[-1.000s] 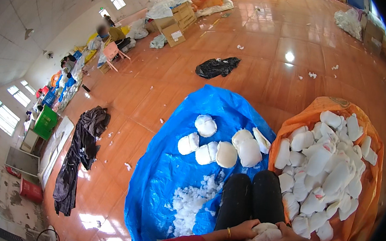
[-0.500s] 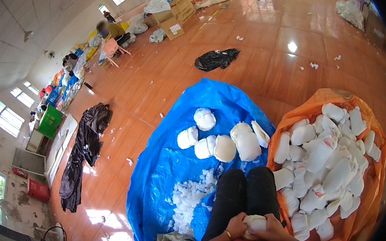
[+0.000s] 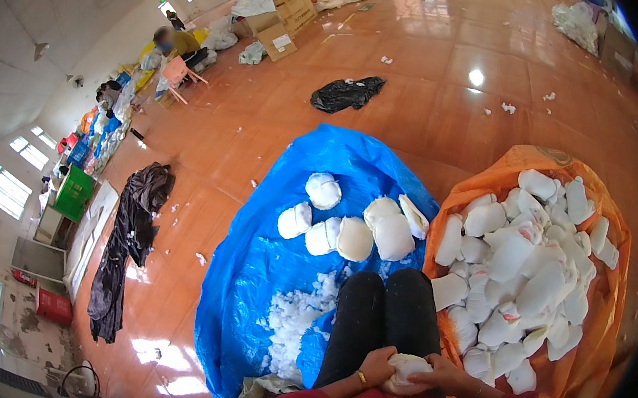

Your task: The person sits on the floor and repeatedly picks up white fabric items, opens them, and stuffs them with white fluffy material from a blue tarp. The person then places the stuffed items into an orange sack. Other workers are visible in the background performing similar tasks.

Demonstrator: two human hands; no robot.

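Observation:
Over my lap, my left hand (image 3: 376, 368) and my right hand (image 3: 442, 374) grip a white stuffed cloth piece (image 3: 405, 375) from either side, fingers curled against it. Some fingertips are hidden behind the piece. Beyond my knees, several plump white stuffed pieces (image 3: 355, 239) rest on a blue plastic sheet (image 3: 243, 286). A heap of loose white fluffy stuffing (image 3: 295, 321) lies on the same sheet, left of my legs. To my right, an orange sack (image 3: 594, 348) with its mouth spread wide holds a big pile of flatter white cloth pieces (image 3: 521, 258).
A dark crumpled sheet (image 3: 127, 246) and a black plastic bag (image 3: 347, 94) lie on the reddish tiled floor (image 3: 424, 76). At the far left, a person (image 3: 182, 42) sits near a pink chair (image 3: 180, 76), with cardboard boxes (image 3: 279, 39) and bundles along the wall.
The held piece has turned between my hands and shows more of its rounded side; my fingers have shifted on it. The whole view has drifted slightly, moving the scene to the left.

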